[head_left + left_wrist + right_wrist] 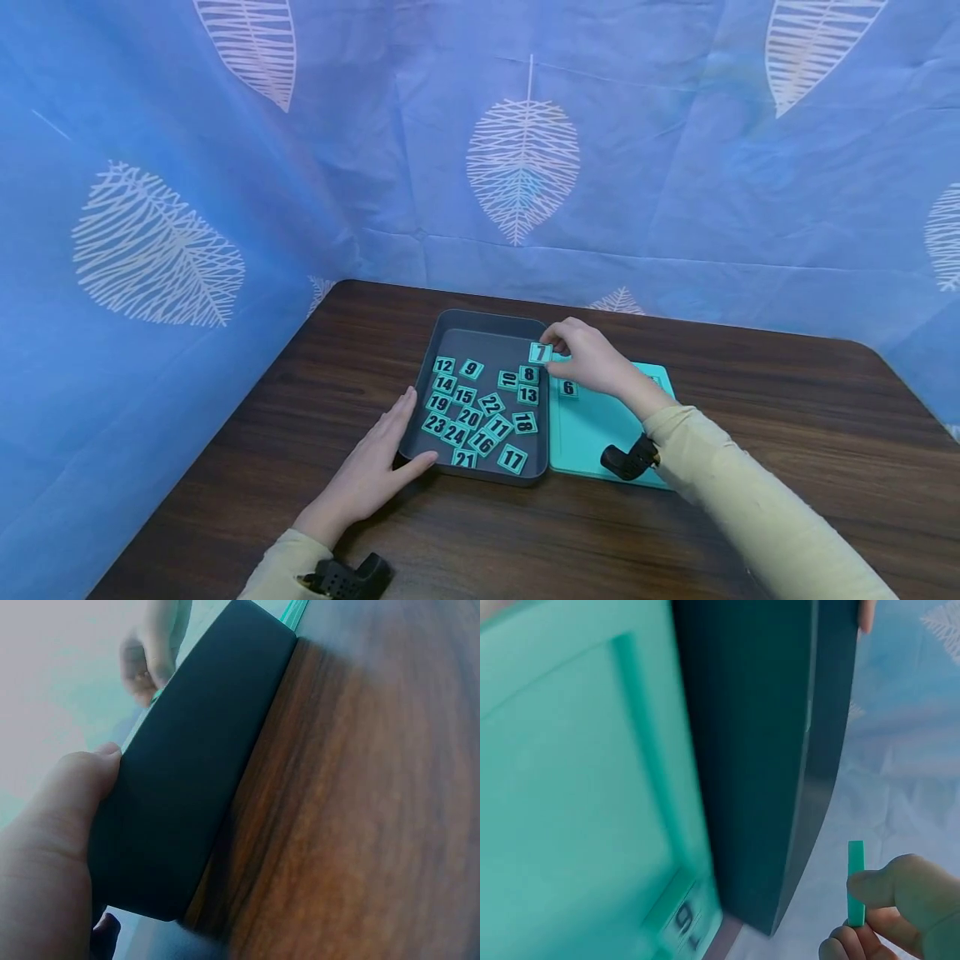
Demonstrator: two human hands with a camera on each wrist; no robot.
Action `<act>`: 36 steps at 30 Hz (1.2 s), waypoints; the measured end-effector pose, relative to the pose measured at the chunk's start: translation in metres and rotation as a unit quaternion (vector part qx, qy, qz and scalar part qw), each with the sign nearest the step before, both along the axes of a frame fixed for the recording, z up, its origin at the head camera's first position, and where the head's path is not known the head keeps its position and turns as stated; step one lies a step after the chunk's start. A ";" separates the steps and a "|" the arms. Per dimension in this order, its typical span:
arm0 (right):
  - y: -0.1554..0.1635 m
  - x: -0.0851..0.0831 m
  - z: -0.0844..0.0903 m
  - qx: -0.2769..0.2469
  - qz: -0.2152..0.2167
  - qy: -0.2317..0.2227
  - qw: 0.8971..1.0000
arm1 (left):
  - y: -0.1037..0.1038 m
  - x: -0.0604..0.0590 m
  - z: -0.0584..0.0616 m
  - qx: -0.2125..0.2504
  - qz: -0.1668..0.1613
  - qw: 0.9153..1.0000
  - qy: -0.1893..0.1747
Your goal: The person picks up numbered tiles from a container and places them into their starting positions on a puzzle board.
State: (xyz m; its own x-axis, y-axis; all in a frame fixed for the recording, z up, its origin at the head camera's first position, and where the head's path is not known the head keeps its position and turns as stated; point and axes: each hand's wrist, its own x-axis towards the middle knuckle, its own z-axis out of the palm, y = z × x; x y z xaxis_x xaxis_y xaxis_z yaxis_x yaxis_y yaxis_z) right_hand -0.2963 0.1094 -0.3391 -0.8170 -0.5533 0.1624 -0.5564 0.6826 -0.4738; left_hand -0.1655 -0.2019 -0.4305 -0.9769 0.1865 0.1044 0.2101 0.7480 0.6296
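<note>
Sitting on a dark wood table (750, 433) with blue leaf-print cloth (675, 167) behind, the grey tray (480, 325) is mid-frame; right hand (592, 360) pinches tile 7 (540, 352) over its far right corner, left hand (371, 471) rests flat, fingers straight, against its left wall.

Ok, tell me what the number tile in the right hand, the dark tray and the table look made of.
Number 7 tile: probably rigid teal plastic, thin flat edge. Dark grey tray: seemingly matte plastic, smooth rounded walls. Table: dark wood or wood-look laminate, visible grain.
</note>
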 end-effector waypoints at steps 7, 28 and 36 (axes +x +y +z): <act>0.025 0.000 -0.006 0.028 -0.018 0.013 0.999 | -0.001 -0.001 0.001 -0.001 -0.003 1.000 0.008; 0.062 0.006 -0.028 0.094 -0.022 -0.037 0.995 | 0.001 0.000 0.001 -0.006 -0.002 1.000 0.002; 0.066 0.007 -0.032 0.089 -0.015 -0.029 0.995 | 0.001 0.000 0.001 -0.002 -0.004 1.000 0.003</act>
